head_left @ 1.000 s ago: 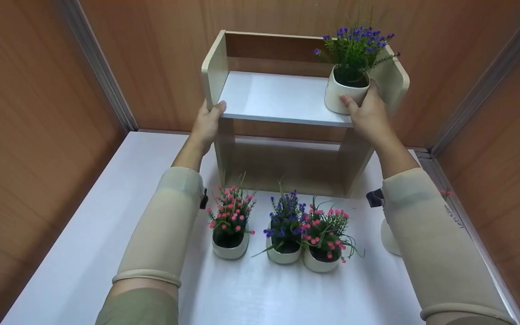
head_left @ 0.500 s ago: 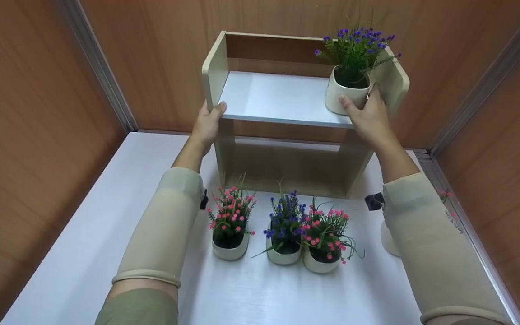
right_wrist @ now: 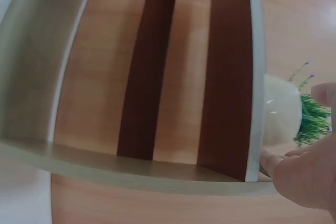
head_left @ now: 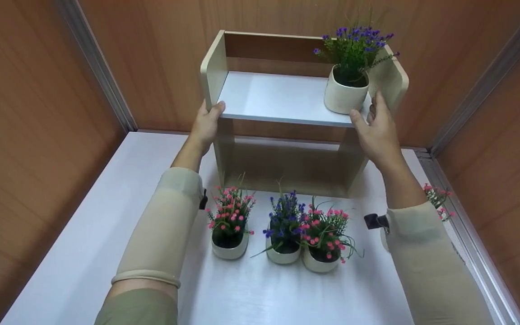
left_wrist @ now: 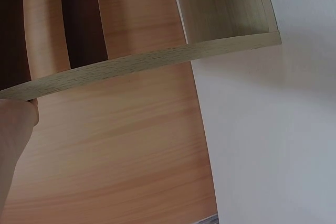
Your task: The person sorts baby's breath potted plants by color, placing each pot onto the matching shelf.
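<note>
A wooden shelf unit (head_left: 287, 121) with a white upper board stands at the back of the table. My left hand (head_left: 206, 124) grips its left side, thumb on the board's front corner and fingers behind the side panel, mostly hidden. On the right end of the upper board sits a white pot with purple flowers (head_left: 346, 95), upright. My right hand (head_left: 377, 131) is just in front of and to the right of this pot, thumb and fingers apart, holding nothing. In the right wrist view the same white pot (right_wrist: 282, 111) stands beyond the board's edge, near my fingers.
Before the unit stand a pink-flowered pot (head_left: 230, 246), a purple-flowered pot (head_left: 283, 255) and another pink-flowered pot (head_left: 321, 262) on the white table (head_left: 260, 298). More pink flowers (head_left: 438, 198) show behind my right sleeve. Wooden walls (head_left: 30, 113) enclose the table.
My right hand has let go of the purple-flowered pot and drawn back slightly toward me and to the right. The pot stays on the board. My left hand keeps its grip on the shelf unit.
</note>
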`<state>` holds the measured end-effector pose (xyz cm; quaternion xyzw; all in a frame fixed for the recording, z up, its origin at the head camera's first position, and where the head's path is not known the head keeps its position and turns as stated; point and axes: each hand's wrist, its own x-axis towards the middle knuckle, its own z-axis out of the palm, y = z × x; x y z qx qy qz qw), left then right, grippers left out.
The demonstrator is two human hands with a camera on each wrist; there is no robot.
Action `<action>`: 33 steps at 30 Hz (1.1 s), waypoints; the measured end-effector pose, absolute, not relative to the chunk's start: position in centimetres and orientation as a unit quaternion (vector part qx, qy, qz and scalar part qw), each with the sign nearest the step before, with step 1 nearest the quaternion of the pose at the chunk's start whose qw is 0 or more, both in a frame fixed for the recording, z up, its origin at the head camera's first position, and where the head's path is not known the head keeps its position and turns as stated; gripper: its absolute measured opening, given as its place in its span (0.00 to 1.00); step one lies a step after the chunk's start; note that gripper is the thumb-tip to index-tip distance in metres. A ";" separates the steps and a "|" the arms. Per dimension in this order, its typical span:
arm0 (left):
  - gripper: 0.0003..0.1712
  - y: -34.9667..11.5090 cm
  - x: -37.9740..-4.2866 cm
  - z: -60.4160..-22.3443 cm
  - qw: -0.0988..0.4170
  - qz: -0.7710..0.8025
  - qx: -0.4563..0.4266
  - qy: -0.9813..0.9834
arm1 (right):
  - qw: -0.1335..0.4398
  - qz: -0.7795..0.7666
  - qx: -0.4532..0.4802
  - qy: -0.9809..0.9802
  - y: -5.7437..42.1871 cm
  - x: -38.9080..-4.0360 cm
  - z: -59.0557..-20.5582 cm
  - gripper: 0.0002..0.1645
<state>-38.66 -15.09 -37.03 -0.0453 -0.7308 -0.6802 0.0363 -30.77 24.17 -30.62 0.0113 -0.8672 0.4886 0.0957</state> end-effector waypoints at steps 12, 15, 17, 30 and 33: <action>0.39 -15.1 -38.6 -36.6 0.042 -0.686 -0.037 -0.725 | 0.144 0.530 0.062 -0.833 25.3 -23.3 -33.3 0.43; 0.39 -15.2 -38.5 -36.4 0.043 -0.689 -0.036 -0.723 | 0.141 0.536 0.063 -0.830 25.5 -22.0 -34.6 0.42; 0.38 -15.3 -38.5 -36.5 0.045 -0.690 -0.037 -0.721 | 0.135 0.541 0.058 -0.828 25.6 -21.2 -35.7 0.42; 0.39 -15.4 -38.5 -36.6 0.049 -0.689 -0.045 -0.722 | 0.082 0.557 0.011 -0.826 25.9 -16.9 -42.3 0.41; 0.40 -15.3 -38.5 -36.7 0.045 -0.689 -0.047 -0.722 | 0.064 0.549 0.003 -0.833 26.3 -16.0 -44.0 0.40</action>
